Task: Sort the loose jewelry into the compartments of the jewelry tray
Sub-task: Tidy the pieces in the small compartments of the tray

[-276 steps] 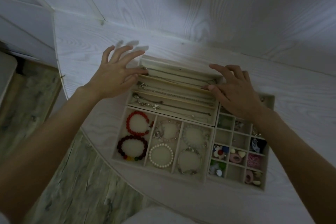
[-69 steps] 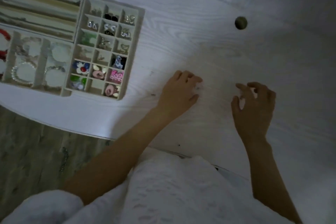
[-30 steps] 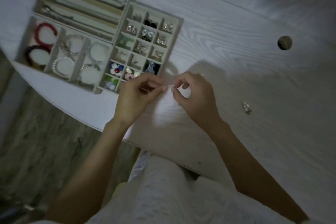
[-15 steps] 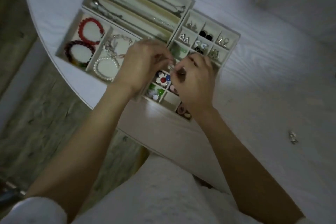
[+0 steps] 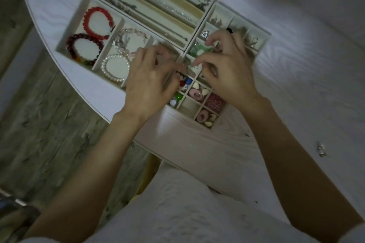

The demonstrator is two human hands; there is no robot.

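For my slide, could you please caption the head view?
Both hands, left and right, work over the small-grid compartments of a beige jewelry tray.
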